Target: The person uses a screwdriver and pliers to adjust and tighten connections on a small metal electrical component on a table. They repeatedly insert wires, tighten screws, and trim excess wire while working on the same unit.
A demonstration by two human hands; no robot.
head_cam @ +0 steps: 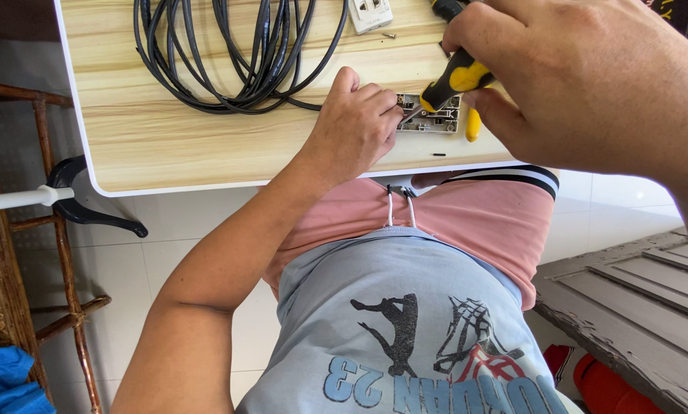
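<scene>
Closest to the lens: right hand point(589, 77), fingers curled tight round the yellow-and-black handle of a screwdriver point(450, 83), shaft angled down and leftward into the socket module point(430, 115). Left hand point(355, 126) just beside it, fingers folded and pressing the module's left end against the desk point(168, 146), thumb up.

Socket module lying flat between both hands, back side open, metal terminals showing. Probably light and rigid, hard plastic with small metal parts; likely to skid on the smooth laminate unless pinned, and apt to crack if levered hard. Best held by its short ends or outer frame, clear of the terminals. Screwdriver handle looks rubbery and grippy.

Beyond the left hand, a coil of black cable point(237, 54), springy and loose, one strand trailing toward the module. Beyond both hands, a white faceplate point(371, 14) and a small loose screw point(389, 34), easy to knock away. Another tiny dark piece point(439, 155) lies near the desk's front edge.

Front edge just behind the module, on the body side: little margin there. More open surface far to the left of the left hand; right side hidden by the right hand.
</scene>
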